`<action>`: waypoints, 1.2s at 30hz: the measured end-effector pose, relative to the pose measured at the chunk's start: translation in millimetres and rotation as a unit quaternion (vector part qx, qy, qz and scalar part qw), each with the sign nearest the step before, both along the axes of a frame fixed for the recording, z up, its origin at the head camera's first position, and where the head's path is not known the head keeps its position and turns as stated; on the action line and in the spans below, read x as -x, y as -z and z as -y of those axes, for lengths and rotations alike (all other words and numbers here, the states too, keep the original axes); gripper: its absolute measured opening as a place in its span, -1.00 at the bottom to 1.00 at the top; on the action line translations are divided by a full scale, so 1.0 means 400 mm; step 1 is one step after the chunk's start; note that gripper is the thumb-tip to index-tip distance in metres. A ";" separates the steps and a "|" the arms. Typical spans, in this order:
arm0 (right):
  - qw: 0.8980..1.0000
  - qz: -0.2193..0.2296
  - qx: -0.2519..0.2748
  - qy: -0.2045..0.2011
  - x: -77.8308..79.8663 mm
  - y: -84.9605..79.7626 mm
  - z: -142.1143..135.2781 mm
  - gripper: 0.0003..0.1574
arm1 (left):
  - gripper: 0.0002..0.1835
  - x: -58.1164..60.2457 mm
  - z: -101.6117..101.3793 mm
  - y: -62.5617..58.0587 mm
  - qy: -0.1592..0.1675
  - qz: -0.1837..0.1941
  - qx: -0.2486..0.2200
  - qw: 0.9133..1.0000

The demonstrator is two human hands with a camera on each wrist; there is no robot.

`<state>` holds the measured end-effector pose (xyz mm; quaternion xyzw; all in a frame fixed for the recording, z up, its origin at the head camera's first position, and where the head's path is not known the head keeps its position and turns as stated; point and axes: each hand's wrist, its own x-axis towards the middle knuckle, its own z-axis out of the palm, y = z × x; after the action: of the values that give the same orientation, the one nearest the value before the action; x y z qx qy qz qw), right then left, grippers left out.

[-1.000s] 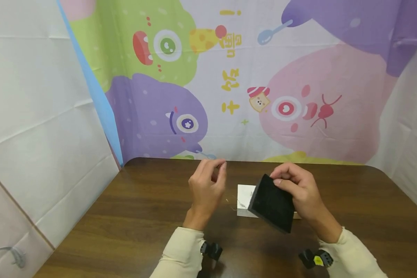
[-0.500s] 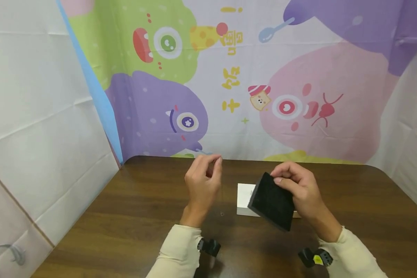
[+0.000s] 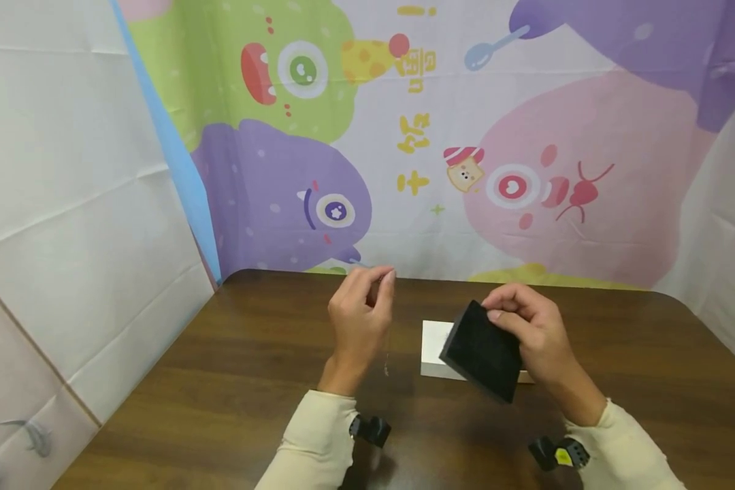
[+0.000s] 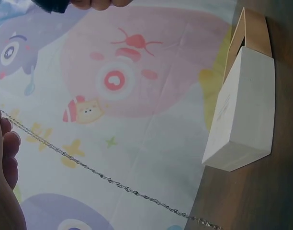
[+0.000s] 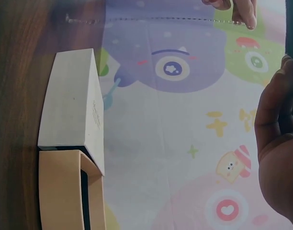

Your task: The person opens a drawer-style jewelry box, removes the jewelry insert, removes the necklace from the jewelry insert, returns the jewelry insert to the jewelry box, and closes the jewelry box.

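Observation:
My left hand (image 3: pixel 360 320) is raised over the table, its thumb and fingertips pinching a thin silver chain (image 4: pixel 109 179). The chain hangs doubled and straight below those fingertips, with its lower end loose in the air; the right wrist view also shows the chain (image 5: pixel 156 19) at full length. In my right hand (image 3: pixel 542 333) a square black foam pad (image 3: pixel 484 354) is gripped by one corner, tilted, between thumb and fingers. Behind the pad in the head view lies a white box sleeve (image 3: pixel 435 347), partly hidden. A tan inner drawer (image 5: pixel 60 191) sticks out of its right end.
The brown wooden table (image 3: pixel 269 354) carries the box near its middle. A cartoon-printed cloth (image 3: pixel 416 224) hangs along the far edge, and pale panels (image 3: pixel 79 170) stand at the left side. Black wrist cameras (image 3: pixel 370 430) sit on both sleeves.
The chain's lower end has swung left, away from the white box, and hangs beneath the left hand. The left hand shifted slightly left, while the right hand keeps its grip on the pad.

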<state>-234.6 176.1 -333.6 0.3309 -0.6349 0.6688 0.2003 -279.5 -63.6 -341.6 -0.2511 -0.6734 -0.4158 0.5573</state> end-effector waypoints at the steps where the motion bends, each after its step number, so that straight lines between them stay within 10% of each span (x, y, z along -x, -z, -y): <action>1: 1.000 -0.001 -0.001 0.000 0.001 0.000 0.000 -0.82 | -0.90 0.000 0.000 -0.001 0.001 0.001 -0.002 1.000; 36: 0.989 0.070 0.010 0.133 0.002 -0.014 0.004 -0.92 | -0.84 -0.003 0.040 -0.024 -0.029 0.045 0.081 0.995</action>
<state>-235.6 174.3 -327.9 0.1940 -0.6787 0.6641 0.2463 -278.3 -79.6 -331.9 -0.2562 -0.7364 -0.3544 0.5162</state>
